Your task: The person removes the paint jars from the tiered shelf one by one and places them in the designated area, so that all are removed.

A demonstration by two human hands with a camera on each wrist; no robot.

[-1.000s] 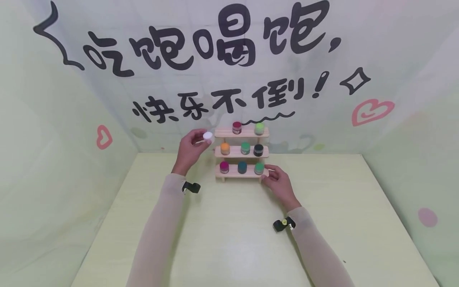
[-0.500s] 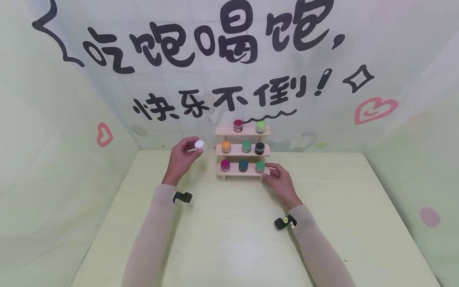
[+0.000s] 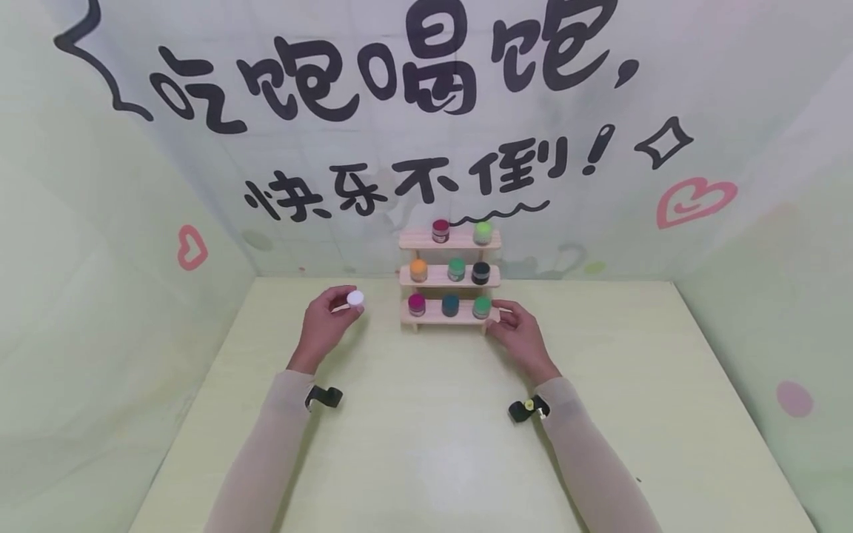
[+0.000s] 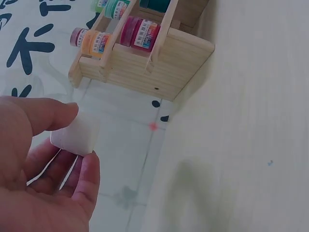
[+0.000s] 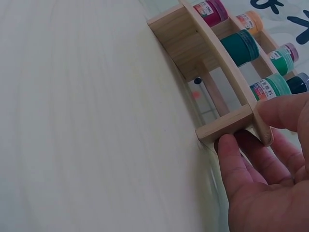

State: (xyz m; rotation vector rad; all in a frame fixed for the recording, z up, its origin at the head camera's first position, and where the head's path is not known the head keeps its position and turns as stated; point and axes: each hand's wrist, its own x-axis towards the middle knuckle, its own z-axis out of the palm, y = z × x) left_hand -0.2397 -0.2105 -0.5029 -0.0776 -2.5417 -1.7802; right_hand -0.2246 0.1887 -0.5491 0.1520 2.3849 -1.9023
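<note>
Fingers (image 4: 89, 181) and thumb of our left hand (image 3: 325, 321) pinch one white jar (image 3: 355, 299) between them, parted just by its width, left of centre in the head frame. At the centre, one wooden stand (image 3: 433, 320) bears eight jars (image 3: 450, 306): two on top, three midway, three below. Our right hand (image 3: 523, 337) grips its lower right end with curled fingers.
</note>
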